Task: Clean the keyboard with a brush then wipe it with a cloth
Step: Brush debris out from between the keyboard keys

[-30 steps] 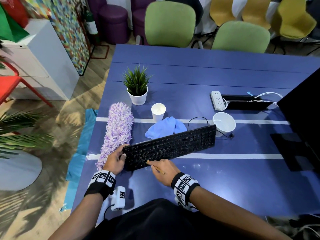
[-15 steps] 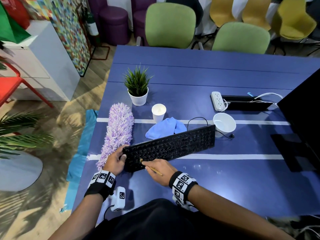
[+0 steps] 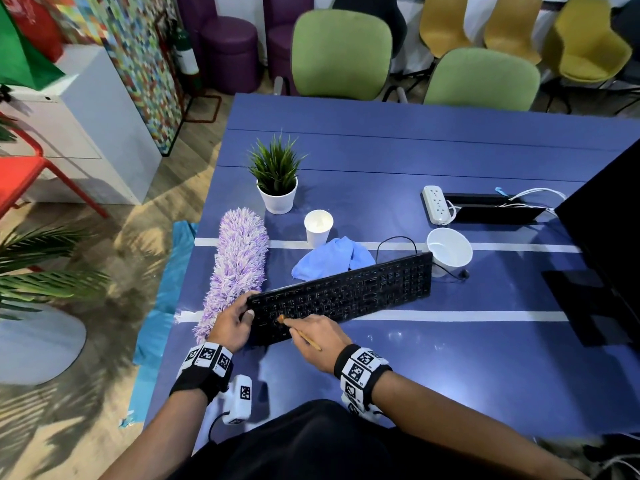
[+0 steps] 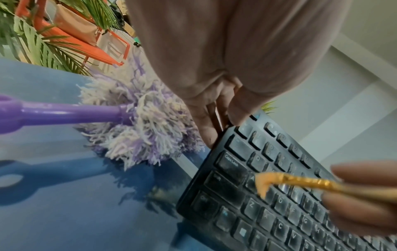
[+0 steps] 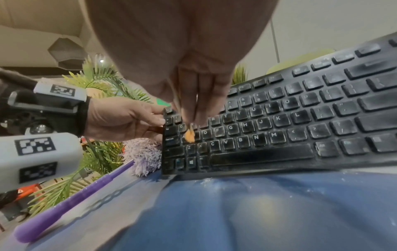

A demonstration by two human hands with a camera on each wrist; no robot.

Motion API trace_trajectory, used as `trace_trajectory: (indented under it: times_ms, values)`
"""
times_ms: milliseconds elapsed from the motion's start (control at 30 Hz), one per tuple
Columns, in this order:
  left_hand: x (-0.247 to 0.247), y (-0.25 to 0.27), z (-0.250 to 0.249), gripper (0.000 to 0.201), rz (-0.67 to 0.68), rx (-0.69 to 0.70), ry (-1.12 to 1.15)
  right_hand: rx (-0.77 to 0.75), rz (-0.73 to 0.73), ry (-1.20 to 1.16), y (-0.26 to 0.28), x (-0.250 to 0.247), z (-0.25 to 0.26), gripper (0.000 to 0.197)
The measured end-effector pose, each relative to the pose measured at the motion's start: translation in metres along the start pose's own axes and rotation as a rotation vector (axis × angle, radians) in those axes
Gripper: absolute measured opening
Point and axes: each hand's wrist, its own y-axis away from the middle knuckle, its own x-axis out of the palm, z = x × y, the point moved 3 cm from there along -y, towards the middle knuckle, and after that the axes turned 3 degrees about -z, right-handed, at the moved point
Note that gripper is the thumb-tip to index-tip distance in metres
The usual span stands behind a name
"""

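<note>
Two hands work the black keyboard [image 3: 341, 294] on the blue table [image 3: 415, 358]. From my head, my left hand [image 3: 230, 323] holds its left end, my right hand [image 3: 317, 336] pinches the brush [image 3: 304, 337], and the blue cloth [image 3: 330, 258] lies behind, beside the purple duster [image 3: 239, 265]. Only my left wrist shows the duster's purple handle and bent orange bristles on dusty keys. Only my right wrist shows white specks on the table. Since a second ago, the brush has slid leftward.
</note>
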Motion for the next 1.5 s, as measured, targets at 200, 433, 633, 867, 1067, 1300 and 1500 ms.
trace_trajectory:
  times_ms: [200, 433, 633, 867, 1067, 1300, 1500]
  values:
    - [0.002, 0.001, -0.003, 0.045, 0.004, 0.023, 0.013, 0.018, 0.02, 0.034, -0.001, -0.003, 0.001, 0.034]
    - [0.003, 0.0, 0.004, 0.039, -0.004, -0.015, -0.025, 0.03, -0.013, 0.06, 0.002, -0.001, -0.006, 0.041]
    - [0.003, 0.0, 0.008, 0.05, -0.024, -0.035, -0.005, -0.012, 0.078, -0.002, 0.0, 0.004, -0.004, 0.035]
    - [0.002, 0.002, 0.0, 0.039, -0.02, -0.035, -0.022, 0.137, -0.061, 0.057, 0.003, -0.013, -0.022, 0.034]
    - [0.002, 0.002, 0.0, 0.039, -0.006, -0.038, -0.016, 0.459, -0.284, 0.106, 0.02, -0.046, -0.059, 0.024]
    - [0.001, 0.0, -0.003, 0.047, -0.019, -0.071, -0.05, 0.131, -0.046, -0.053, 0.012, -0.014, -0.036, 0.031]
    - [0.001, 0.003, -0.012, 0.045, -0.025, -0.044, -0.091, 0.564, -0.435, -0.14, 0.032, -0.054, -0.099, 0.02]
